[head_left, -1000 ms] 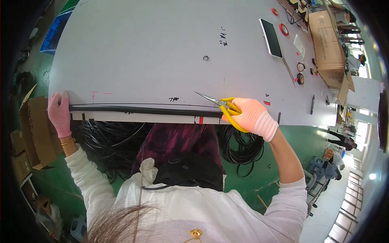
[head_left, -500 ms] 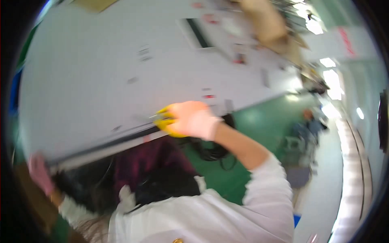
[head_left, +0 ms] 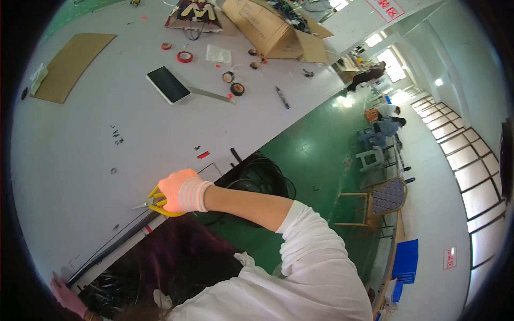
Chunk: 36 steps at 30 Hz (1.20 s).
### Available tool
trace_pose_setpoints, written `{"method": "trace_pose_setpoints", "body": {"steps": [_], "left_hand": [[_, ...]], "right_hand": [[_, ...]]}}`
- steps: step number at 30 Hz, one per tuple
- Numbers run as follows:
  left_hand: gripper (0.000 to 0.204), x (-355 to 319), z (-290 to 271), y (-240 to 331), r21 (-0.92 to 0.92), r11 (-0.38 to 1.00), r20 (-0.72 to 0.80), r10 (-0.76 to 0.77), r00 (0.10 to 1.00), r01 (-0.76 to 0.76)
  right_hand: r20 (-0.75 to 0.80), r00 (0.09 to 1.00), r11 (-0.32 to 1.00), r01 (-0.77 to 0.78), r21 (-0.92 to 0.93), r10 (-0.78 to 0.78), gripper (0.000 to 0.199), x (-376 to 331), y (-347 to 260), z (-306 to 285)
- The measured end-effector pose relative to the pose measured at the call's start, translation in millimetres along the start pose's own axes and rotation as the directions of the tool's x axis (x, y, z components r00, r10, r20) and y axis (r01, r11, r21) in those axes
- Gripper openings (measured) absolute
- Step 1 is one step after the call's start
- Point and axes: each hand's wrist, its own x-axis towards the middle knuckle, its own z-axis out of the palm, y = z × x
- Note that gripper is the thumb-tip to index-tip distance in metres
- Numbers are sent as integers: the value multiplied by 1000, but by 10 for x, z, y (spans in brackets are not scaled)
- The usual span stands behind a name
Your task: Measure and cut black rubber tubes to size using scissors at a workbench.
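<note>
My right hand (head_left: 184, 191), in a peach glove with a striped cuff, is closed around yellow-handled scissors (head_left: 159, 204). Their silver blades point left over the grey tabletop. A long black tube (head_left: 115, 245) runs along the table's near edge, from beneath the scissors down to the lower left. At that far-left end is my left hand (head_left: 68, 298), in a pink glove, its fingers against the tube's end; the picture's dark rim partly hides them. A thin dark line lies on the table beside the tube.
On the table (head_left: 80, 160) lie a phone-like black-and-white device (head_left: 168, 84), a steel ruler (head_left: 211, 95), tape rolls (head_left: 184, 56), a marker (head_left: 282, 98) and cardboard (head_left: 75, 67). An open carton (head_left: 262, 27) stands at the back. Coiled black cable (head_left: 259, 176) sits beyond the table's right edge.
My view has turned and sharpened, bringing the carton and tape rolls into clear sight. My right hand appears lower and farther left, still holding the scissors; my left hand remains by the tube's end.
</note>
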Motion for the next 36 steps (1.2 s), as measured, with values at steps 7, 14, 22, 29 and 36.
{"method": "trace_pose_setpoints", "body": {"steps": [7, 14, 22, 29, 36], "left_hand": [[20, -356, -305, 2503, -340, 909, 168, 312, 935, -241], [31, -210, -624, 3690, -581, 786, 228, 404, 886, -209], [32, -290, -532, 3791, -521, 830, 241, 367, 898, -199], [31, -274, -499, 3837, -500, 840, 219, 361, 907, -213], [29, -154, -549, 3845, -515, 836, 432, 442, 786, -188]], "right_hand": [[-39, 994, 980, 109, 165, -104, 51, 70, 94, 105], [25, 999, 997, 20, 71, -21, 50, 73, 22, -10], [37, 999, 999, 37, 16, -38, 51, 80, 28, -27], [-27, 998, 996, 66, 63, -65, 50, 88, 106, 63], [-268, 939, 927, 282, 247, -214, 34, -38, 279, 297]]}}
